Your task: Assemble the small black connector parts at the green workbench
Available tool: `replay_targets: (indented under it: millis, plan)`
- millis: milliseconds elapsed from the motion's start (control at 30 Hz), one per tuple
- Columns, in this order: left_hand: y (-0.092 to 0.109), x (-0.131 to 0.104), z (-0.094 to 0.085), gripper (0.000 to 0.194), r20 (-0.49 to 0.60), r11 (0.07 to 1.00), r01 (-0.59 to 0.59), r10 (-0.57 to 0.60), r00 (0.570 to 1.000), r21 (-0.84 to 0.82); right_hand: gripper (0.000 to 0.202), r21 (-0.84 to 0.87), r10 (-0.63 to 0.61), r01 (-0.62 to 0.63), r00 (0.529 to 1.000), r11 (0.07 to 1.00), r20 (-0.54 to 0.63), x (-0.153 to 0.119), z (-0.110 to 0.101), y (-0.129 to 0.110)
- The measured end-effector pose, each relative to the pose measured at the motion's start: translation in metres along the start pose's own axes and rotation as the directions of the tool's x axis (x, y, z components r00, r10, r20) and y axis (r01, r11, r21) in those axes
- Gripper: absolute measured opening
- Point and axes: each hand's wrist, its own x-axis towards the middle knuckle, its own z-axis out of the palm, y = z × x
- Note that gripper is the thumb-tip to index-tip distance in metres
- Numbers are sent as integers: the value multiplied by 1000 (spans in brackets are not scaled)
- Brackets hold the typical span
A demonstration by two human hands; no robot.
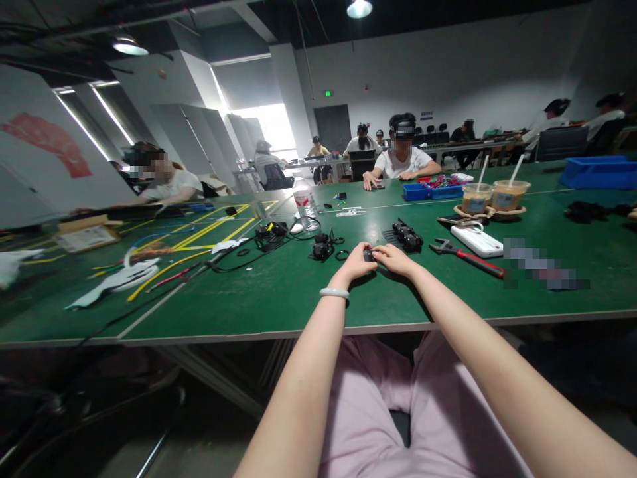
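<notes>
Just above the green table, my left hand (358, 262) and my right hand (397, 258) meet around a small black part (369, 255). Fingers of both hands are closed on it and cover most of it, so its exact kind is hidden. Left of my hands lie a black ring (342, 255) and a black clustered part (322, 246). Close behind my right hand sits a row of black cylindrical parts (407, 236). Pliers with red-and-black handles (470, 257) rest to the right, apart from my hand.
A white power bank (476, 240) and two iced drinks (476, 201) in a carrier stand at right. Blue trays (417, 192) are farther back. A plastic bottle (305, 207), cables (164, 275) and a carton (87, 234) occupy the left. Other people sit around.
</notes>
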Motion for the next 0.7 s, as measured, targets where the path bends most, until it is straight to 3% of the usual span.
replay_targets:
  millis: [700]
  plan:
    - [3, -4, 0, 46, -22, 1000, 20, -21, 1000, -22, 33, 0, -20, 20, 1000, 1000, 17, 2, 1, 3]
